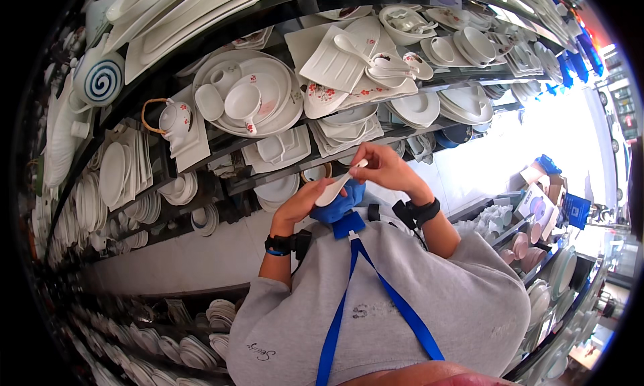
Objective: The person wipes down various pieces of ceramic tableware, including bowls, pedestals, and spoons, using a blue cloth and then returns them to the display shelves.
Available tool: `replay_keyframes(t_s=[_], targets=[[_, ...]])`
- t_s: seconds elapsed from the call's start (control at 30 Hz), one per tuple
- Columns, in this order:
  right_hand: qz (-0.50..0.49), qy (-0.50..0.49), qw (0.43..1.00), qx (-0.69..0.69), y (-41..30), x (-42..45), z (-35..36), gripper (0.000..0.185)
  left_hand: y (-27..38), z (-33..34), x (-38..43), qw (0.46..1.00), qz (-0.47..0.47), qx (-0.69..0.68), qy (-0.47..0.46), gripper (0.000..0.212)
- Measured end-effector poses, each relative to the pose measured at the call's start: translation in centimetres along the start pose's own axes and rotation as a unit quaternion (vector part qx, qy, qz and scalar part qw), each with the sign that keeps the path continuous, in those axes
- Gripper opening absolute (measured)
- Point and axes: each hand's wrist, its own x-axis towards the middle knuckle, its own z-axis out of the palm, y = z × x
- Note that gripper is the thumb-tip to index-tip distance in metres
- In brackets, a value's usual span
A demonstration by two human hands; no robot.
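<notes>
A white ceramic spoon [329, 192] is held between my two hands in front of my chest. My right hand [381, 168] pinches the end of its handle between thumb and fingers. At the bowl end, my left hand [307, 199] has its thumb along the spoon's edge; its other fingers are partly hidden. Just below the spoon is a blue cloth [347, 202]. On the shelf beyond my hands, several more spoons [392, 66] rest on rectangular plates with red flowers, beside a ridged white plate [334, 59].
Shelves [302, 160] of stacked dishes run across the front. A teapot [175, 118] with a cane handle stands left of a large oval platter [294, 102]. More crockery lines the shelves behind me, with boxes [538, 207] at the right. Pale floor tiles [201, 257] show between the shelves.
</notes>
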Motion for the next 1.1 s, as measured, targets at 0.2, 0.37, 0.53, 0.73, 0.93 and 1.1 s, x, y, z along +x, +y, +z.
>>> replay_keyframes(t_s=[0.2, 0.37, 0.53, 0.73, 0.93, 1.1], targets=[[-0.085, 0.092, 0.982, 0.139, -1.1, 2.0, -7.3, 0.016, -0.2, 0.0, 1.2, 0.992, -0.002, -0.125, 0.034, 0.098], [-0.106, 0.281, 0.949, 0.1, -0.5, 6.7, -9.4, 0.022, 0.2, 1.1, 1.8, 0.991, -0.009, -0.112, 0.074, 0.097], [-0.162, 0.337, 0.922, 0.103, 2.7, 13.8, -9.0, 0.028, -0.3, 1.9, 1.0, 0.987, 0.006, -0.134, 0.093, 0.094], [-0.137, 0.351, 0.926, 0.039, 3.2, 17.1, -8.1, 0.03, -1.4, 3.2, -1.8, 0.971, 0.009, -0.172, 0.164, 0.09], [-0.157, 0.375, 0.913, -0.043, 4.3, 18.6, -8.4, 0.032, -1.9, 4.2, -4.1, 0.965, 0.023, -0.156, 0.21, 0.088], [-0.122, 0.376, 0.891, -0.224, 3.2, 17.9, -8.7, 0.031, -2.6, 4.4, -5.3, 0.958, 0.041, -0.167, 0.228, 0.084]])
